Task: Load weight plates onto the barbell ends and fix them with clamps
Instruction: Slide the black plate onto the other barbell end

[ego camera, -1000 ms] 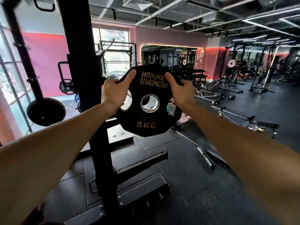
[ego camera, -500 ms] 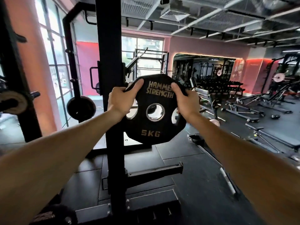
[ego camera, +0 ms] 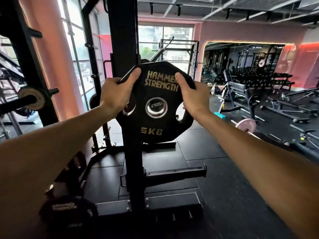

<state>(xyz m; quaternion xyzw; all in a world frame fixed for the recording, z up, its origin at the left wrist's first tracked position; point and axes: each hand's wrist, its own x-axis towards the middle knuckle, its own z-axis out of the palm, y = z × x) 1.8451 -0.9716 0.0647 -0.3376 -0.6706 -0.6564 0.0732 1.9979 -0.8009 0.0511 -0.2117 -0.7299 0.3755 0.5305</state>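
Two hands hold one black weight plate (ego camera: 156, 116) upright at arm's length, its face marked "HAMMER STRENGTH" and "5KG" turned toward the person. The left hand (ego camera: 117, 95) closes on the plate's rim at about 10 o'clock, thumb across the face, fingers wrapped behind. The right hand (ego camera: 191, 97) closes on the rim at about 2 o'clock in the same manner. The plate thus lies between the two hands, its lower half hanging free below them. Through the plate's centre bore shows the round end of a barbell sleeve (ego camera: 156, 107), stamped "1500LB"; whether the plate already sits on it cannot be told. Directly behind the plate stands the black upright (ego camera: 123, 40) of a rack. At 9 o'clock from the plate, well apart, a second bar end (ego camera: 32, 99) rests on another rack post. At 4 o'clock, on the dark floor (ego camera: 233, 187), lies a barbell carrying a pink plate (ego camera: 246, 125).
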